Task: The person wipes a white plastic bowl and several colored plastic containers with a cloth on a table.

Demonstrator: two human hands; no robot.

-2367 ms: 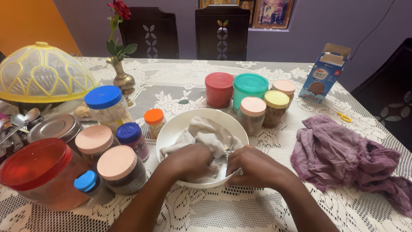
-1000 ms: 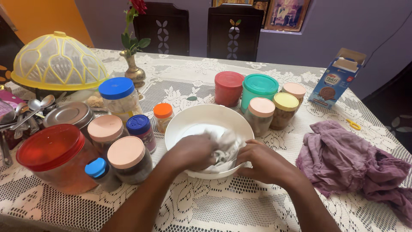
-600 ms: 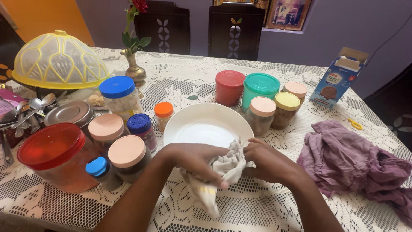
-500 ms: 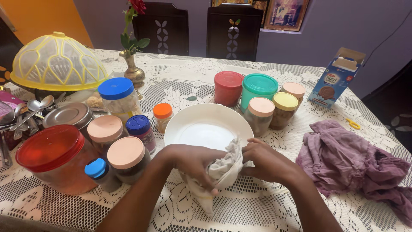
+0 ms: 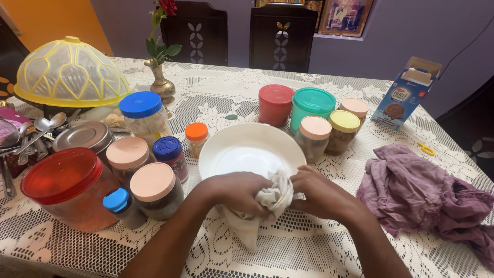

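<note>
Lace tablecloth (image 5: 309,247) covers the table under a white bowl (image 5: 250,149). Just in front of the bowl's near rim, the left hand (image 5: 237,191) grips a bunched pale cloth (image 5: 262,203), while the right hand (image 5: 319,194) pinches its other side. Jars stand around the bowl.

Glossy white bowl (image 5: 242,149), matt crumpled cloth (image 5: 265,198)

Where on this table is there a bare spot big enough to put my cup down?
Bare lace shows at the far middle of the table, between the flower vase and the red-lidded jar. More shows along the near edge, under the hands and beside the purple cloth. The left side is crowded with jars and spoons.
</note>
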